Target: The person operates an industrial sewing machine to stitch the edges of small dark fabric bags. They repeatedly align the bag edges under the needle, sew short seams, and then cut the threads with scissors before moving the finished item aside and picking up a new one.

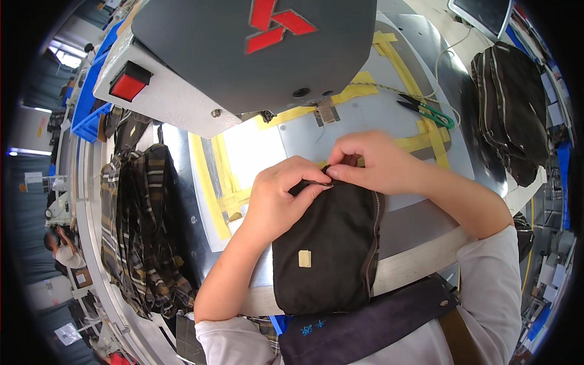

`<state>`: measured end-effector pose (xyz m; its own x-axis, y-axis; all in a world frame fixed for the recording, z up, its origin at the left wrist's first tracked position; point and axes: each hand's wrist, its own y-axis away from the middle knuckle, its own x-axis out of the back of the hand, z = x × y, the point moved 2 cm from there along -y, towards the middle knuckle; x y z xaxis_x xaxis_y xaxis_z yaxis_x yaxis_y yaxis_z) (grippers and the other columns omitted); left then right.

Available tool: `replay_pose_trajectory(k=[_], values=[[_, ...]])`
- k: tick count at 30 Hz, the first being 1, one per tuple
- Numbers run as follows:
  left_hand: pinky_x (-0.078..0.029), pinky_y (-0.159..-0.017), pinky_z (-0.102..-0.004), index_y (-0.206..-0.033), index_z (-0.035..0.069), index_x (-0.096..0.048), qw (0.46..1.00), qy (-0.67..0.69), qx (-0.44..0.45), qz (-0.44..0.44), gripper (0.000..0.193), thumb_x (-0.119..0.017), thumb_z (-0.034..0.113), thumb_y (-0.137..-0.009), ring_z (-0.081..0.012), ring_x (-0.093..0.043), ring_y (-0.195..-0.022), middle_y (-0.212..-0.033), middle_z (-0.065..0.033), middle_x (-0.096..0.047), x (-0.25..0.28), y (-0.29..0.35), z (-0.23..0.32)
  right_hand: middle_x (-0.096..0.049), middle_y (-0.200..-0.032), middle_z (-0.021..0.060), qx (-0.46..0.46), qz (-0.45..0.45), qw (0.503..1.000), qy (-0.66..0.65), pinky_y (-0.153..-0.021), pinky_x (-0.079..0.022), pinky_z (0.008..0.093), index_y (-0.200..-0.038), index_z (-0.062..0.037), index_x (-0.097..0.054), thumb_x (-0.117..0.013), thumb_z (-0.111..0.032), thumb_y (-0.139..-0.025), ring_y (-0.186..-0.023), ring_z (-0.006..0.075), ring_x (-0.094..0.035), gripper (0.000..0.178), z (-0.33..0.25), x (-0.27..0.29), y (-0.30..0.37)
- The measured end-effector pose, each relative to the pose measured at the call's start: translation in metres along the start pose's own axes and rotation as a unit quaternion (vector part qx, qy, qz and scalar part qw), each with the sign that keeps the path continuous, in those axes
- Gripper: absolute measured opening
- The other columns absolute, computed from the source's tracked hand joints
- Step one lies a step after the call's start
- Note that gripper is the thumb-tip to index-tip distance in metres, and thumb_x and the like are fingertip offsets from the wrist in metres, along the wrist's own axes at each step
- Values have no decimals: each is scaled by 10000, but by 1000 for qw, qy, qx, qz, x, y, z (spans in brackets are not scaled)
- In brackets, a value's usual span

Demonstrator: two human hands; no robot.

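A black fabric piece (328, 249) with a zipper (372, 243) down its right side hangs over the table's front edge. A small yellow tag (305, 258) sticks to its lower middle. My left hand (283, 198) pinches the top edge of the fabric between thumb and fingers. Close beside it, my right hand (368, 163) pinches the top edge too, the fingertips of both nearly touching. Just beyond my hands, the needle area of a sewing machine (316, 100) stands over the plate.
Yellow tape (439, 146) borders the work plate. Green-handled thread snips (435, 114) lie at the right. Plaid cloth (143, 231) is heaped at the left, and dark zippered pieces (511, 103) are stacked at the far right. A red switch (129, 82) sits on the machine's side.
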<state>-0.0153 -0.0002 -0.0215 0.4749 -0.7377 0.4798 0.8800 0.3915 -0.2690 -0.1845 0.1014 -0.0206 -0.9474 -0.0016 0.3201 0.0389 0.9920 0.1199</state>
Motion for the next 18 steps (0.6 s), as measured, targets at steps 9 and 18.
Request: replay_pose_trajectory(k=[9, 18], values=[[-490, -728, -226, -889, 11, -652, 978, 61, 198, 8, 109, -736, 23, -819, -72, -613, -766, -827, -26, -683, 2, 3, -6, -621, -820, 22, -26, 2, 994, -103, -679, -464, 250, -961, 7, -641, -643, -113, -902, -771, 76, -563, 133, 4, -3, 2], [-522, -688, -267, -898, 17, -650, 987, 8, 154, 37, 131, -738, 50, -807, -152, -668, -782, -884, -74, -690, -2, 2, 1, -645, -797, 50, -37, 78, 994, -62, -637, -481, 252, -915, 19, -644, -658, -77, -870, -710, 92, -589, 107, 5, -13, 8]])
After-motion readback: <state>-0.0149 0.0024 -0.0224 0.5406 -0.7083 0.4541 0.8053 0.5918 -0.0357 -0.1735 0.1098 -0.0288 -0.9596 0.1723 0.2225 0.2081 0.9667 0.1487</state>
